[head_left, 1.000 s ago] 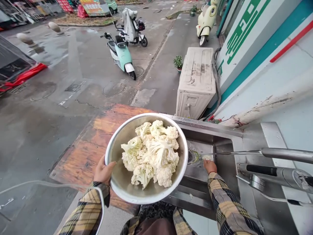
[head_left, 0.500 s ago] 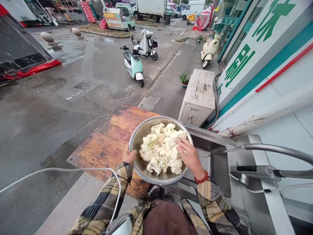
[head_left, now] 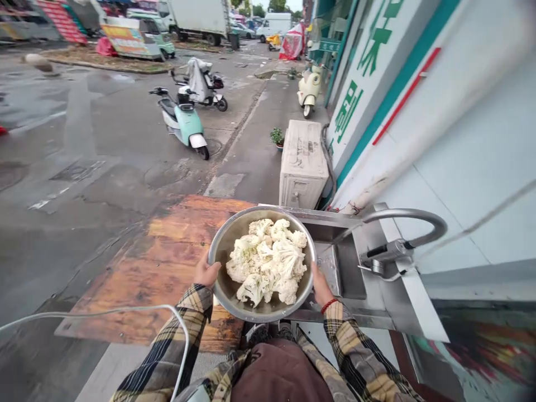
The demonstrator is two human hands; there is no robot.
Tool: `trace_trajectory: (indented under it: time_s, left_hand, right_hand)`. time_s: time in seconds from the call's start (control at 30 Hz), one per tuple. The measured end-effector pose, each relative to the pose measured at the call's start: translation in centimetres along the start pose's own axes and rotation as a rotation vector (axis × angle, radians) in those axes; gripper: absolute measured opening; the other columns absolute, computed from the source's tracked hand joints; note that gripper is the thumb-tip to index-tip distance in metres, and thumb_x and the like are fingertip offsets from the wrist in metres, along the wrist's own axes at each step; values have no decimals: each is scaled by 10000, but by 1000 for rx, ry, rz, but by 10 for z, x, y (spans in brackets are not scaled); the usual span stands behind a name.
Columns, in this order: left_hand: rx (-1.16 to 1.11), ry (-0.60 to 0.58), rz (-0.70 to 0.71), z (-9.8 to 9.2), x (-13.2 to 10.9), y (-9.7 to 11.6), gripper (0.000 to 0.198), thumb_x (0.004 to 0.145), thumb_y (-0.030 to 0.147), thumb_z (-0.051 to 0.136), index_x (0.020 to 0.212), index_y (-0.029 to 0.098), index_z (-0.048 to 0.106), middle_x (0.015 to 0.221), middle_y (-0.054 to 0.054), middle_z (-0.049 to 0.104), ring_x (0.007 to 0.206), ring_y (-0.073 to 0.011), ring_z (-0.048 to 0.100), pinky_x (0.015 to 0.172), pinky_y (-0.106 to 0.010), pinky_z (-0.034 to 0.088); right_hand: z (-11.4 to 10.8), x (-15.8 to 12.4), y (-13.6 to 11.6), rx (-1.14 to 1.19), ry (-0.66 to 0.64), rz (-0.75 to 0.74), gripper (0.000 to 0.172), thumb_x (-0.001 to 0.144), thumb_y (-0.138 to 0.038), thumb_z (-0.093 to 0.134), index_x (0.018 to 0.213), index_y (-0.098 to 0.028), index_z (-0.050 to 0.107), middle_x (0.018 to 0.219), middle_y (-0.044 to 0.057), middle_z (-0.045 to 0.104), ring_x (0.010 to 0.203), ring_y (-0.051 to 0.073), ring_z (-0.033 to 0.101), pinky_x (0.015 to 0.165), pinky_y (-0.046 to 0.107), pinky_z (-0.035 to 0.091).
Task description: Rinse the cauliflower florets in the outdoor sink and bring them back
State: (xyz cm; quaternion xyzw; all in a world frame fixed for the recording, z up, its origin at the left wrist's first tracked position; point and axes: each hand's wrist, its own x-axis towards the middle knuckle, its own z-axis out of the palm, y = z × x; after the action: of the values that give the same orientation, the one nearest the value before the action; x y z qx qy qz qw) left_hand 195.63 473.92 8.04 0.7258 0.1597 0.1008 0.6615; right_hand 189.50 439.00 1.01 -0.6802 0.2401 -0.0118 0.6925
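Note:
A round steel bowl point(head_left: 228, 287) filled with white cauliflower florets point(head_left: 268, 259) is held in front of me at waist height. My left hand point(head_left: 206, 272) grips the bowl's left rim. My right hand point(head_left: 321, 285) grips its right rim, with a red bead bracelet point(head_left: 329, 305) on the wrist. Both sleeves are yellow and dark plaid. The bowl hangs over the join between a wet wooden board point(head_left: 159, 262) on the left and a steel sink point(head_left: 349, 262) on the right.
A curved steel tap point(head_left: 408, 220) arches over the sink by the white wall point(head_left: 460, 156). A white cable point(head_left: 104, 312) crosses my left arm. Beyond stand an air-conditioner unit point(head_left: 302, 162), a small potted plant point(head_left: 277, 137) and three parked scooters on wet pavement.
My right hand left the sink basin, passed over the florets, and now grips the bowl's right rim. The view has swung a little to the right.

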Motion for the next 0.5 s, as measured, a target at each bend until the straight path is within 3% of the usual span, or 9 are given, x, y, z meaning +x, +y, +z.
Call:
trace_trajectory:
  time_s: [0.13, 0.33, 0.5]
  left_hand:
    - [87, -13, -12, 19, 7, -2, 439, 449, 234, 612, 881, 153, 618, 654, 9, 631, 597, -175, 556, 573, -278, 444]
    - [32, -198, -103, 94, -16, 3, 413, 466, 224, 605, 873, 151, 612, 612, 15, 614, 555, -169, 551, 546, -280, 441]
    - [55, -212, -128, 146, -20, -2, 383, 482, 219, 584, 859, 166, 615, 601, 26, 595, 572, -166, 556, 551, -275, 448]
  right_hand:
    - [-6, 4, 2, 133, 100, 39, 378, 617, -478, 709, 809, -159, 645, 641, 21, 678, 568, 181, 627, 512, 273, 487]
    - [-74, 14, -1, 179, 280, 24, 376, 595, -469, 711, 779, -148, 644, 597, 13, 661, 545, 171, 601, 508, 266, 456]
    - [-112, 30, -3, 122, 334, 10, 450, 598, -509, 702, 838, -129, 679, 682, 47, 701, 661, 203, 641, 564, 272, 469]
